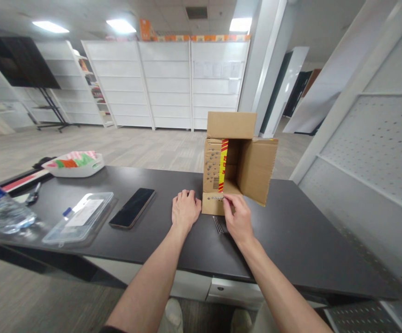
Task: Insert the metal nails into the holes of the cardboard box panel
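Note:
An open cardboard box stands on the dark table, its inside facing me. Small grey metal heads dot its left front panel, and a short row of them runs along the lower flap. At that flap, my right hand is closed in a pinch at the row's right end; whatever is between the fingertips is too small to make out. Several thin metal pins, like nails or screws, lie on the table just left of this hand. My left hand rests on the table beside the box, fingers loosely bent, holding nothing visible.
On the dark table to the left lie a black phone, a clear plastic case, a water bottle and a white tray with colourful contents. A white perforated panel borders the right side.

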A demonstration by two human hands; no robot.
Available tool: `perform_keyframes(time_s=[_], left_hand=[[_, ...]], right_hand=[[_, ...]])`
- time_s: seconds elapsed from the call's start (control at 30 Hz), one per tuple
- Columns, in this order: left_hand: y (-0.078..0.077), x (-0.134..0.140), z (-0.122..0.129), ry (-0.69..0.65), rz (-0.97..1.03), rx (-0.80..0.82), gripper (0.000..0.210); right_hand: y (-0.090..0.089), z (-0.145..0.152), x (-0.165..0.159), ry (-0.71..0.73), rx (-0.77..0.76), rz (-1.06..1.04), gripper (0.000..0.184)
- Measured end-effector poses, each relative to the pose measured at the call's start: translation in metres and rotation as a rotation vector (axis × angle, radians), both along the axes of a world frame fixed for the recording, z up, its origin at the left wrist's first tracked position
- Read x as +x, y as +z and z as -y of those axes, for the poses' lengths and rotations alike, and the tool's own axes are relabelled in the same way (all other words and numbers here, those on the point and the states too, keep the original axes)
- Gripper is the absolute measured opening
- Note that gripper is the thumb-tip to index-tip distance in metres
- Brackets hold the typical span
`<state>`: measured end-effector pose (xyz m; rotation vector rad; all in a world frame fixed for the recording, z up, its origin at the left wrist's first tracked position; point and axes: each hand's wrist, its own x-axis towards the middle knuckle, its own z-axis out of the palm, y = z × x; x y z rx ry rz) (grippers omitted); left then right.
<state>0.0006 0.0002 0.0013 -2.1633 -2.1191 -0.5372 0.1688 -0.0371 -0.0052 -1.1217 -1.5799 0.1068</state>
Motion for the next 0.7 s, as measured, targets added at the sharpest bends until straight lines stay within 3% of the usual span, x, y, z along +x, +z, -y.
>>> perform_keyframes(time_s=[0.7], left_hand=[[-0.0014,-0.0002,-0.0008,0.002,0.004,0.02,0.03]], right_hand=[[-0.0064,-0.0006,0.005,-0.164,-0.093,0.248,0.026]])
